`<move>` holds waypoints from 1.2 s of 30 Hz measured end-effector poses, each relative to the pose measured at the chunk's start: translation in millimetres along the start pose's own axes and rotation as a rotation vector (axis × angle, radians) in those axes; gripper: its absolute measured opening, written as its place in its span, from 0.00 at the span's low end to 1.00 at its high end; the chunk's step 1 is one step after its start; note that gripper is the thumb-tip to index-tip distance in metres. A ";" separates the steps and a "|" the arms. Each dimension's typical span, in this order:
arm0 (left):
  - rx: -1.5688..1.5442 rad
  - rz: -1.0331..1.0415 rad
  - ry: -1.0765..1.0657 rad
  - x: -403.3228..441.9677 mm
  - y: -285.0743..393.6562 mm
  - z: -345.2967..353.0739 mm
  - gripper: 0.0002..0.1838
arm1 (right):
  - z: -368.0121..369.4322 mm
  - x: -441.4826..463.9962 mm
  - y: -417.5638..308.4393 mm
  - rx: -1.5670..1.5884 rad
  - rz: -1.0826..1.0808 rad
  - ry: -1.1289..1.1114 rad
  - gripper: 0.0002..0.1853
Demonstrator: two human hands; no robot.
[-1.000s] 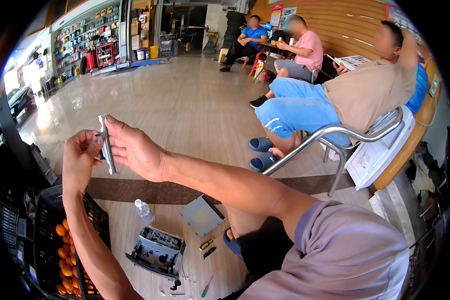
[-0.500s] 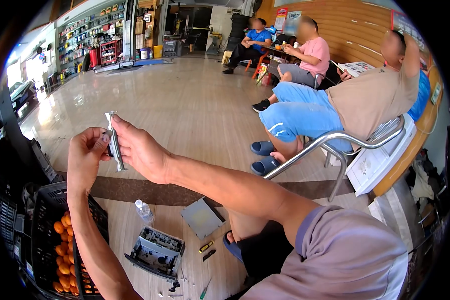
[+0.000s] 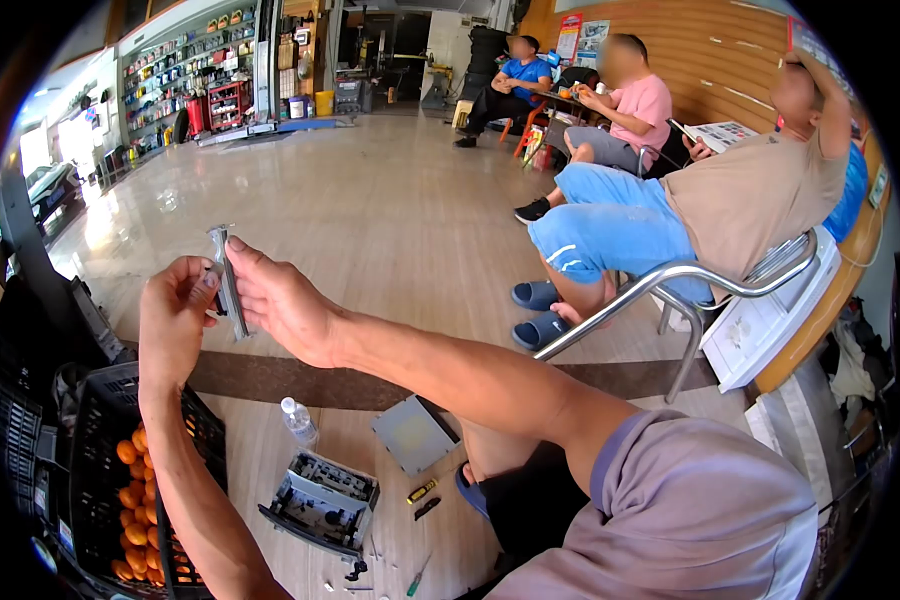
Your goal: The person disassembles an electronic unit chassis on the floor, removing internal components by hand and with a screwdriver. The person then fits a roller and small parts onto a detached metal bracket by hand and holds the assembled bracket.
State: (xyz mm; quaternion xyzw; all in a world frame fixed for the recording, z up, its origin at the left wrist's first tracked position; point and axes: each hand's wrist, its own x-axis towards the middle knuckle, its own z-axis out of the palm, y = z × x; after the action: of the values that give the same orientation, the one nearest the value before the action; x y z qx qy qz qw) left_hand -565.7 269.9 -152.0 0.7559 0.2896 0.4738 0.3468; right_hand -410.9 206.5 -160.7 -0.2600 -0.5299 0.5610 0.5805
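A narrow silvery metal part [image 3: 230,283] is held upright between my two hands, above the floor. My left hand [image 3: 182,305] pinches it near the middle of its left side, with thumb and fingertips together. Along its right side, my right hand [image 3: 285,305] grips it, the thumb near the upper end and the fingers behind. Below on the floor lies an opened grey device housing [image 3: 320,500], with a flat grey metal panel [image 3: 414,436] to its right.
A water bottle [image 3: 298,422], yellow-handled tool [image 3: 422,491] and green screwdriver [image 3: 418,577] are on the floor. A black crate [image 3: 205,430] of oranges is at left. A person in a tan shirt [image 3: 760,200] sits on a metal chair at right; two people sit farther back.
The view has shifted slightly. Both hands still hold the metal part, which has tilted a little since the first frame.
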 end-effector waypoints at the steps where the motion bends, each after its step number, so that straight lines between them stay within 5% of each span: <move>1: 0.045 0.017 0.003 1.7 0.0 -0.5 0.06 | 0.9 0.3 -2.5 0.026 -0.009 -0.002 0.32; 17: 0.037 0.020 0.007 0.9 1.1 3.0 0.06 | -6.9 3.0 2.6 0.022 0.044 -0.018 0.47; 36: -0.060 -0.004 -0.104 -0.4 12.9 21.0 0.08 | -8.0 11.8 3.4 0.157 -0.043 0.012 0.32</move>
State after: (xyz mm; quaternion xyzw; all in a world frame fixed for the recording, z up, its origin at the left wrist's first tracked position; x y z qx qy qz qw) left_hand -545.1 256.7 -148.4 0.7681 0.2585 0.4416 0.3850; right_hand -407.1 220.6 -162.3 -0.2056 -0.4863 0.5864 0.6143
